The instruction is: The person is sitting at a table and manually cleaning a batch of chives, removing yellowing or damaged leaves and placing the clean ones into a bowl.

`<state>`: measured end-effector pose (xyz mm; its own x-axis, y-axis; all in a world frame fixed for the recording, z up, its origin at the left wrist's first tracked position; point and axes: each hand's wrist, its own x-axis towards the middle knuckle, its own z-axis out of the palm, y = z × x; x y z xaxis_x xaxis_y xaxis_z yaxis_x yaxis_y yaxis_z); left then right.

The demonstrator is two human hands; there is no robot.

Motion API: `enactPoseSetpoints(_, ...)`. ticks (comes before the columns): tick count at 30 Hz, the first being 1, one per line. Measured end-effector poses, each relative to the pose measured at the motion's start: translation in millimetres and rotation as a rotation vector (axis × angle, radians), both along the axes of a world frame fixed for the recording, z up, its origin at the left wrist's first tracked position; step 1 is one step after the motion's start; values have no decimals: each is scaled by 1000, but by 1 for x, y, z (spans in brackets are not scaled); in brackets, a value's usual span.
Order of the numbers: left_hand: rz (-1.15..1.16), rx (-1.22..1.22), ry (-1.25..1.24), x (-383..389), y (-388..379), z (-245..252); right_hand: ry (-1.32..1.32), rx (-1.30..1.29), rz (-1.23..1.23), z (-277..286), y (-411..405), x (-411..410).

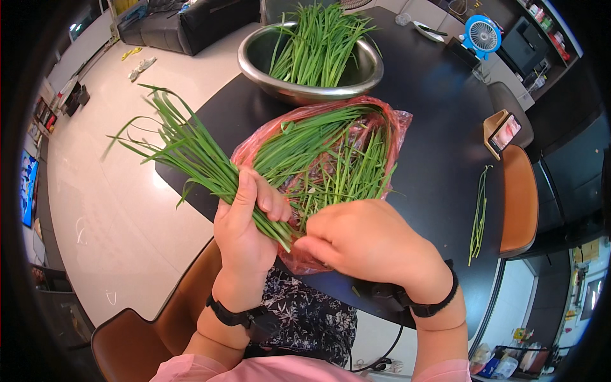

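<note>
My left hand (253, 215) is wrapped around a bunch of garlic chives (205, 164), their leaves fanning out to the upper left and the stem ends pointing toward my right hand. My right hand (365, 236) hovers beside those stem ends with its fingers curled; whether anything is pinched in them is hidden. Beneath and beyond both hands lies an opened red plastic bag (398, 122) on the table. Inside it, a pile of long chives (305, 138) lies on the far left and shorter, scattered stalks (351, 176) on the right.
Behind the bag stands a stainless steel basin (258, 79) heaped with upright chives (320, 52). The dark table (429, 157) also carries a few loose stalks (479, 215) and a phone (505, 132) on a stand at the right. Farther back is a blue fan (482, 36). Brown chairs (519, 200) flank the table.
</note>
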<state>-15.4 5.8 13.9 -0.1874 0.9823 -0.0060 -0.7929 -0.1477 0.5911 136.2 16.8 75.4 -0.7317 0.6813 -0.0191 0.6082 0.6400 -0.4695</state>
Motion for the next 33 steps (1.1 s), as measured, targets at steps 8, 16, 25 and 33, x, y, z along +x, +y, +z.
enactPoseSetpoints(8,-88,-25,-69,-16,-1,-1,-74,94,-304,12,5,1)
enactPoseSetpoints(16,-104,24,-123,-30,1,-11,55,66,-445,4,10,-7)
enactPoseSetpoints(25,-98,5,-172,-43,0,-11,-75,242,-125,-4,36,-40)
enactPoseSetpoints(33,-102,44,-216,-50,-1,-11,-247,214,79,-20,42,-62)
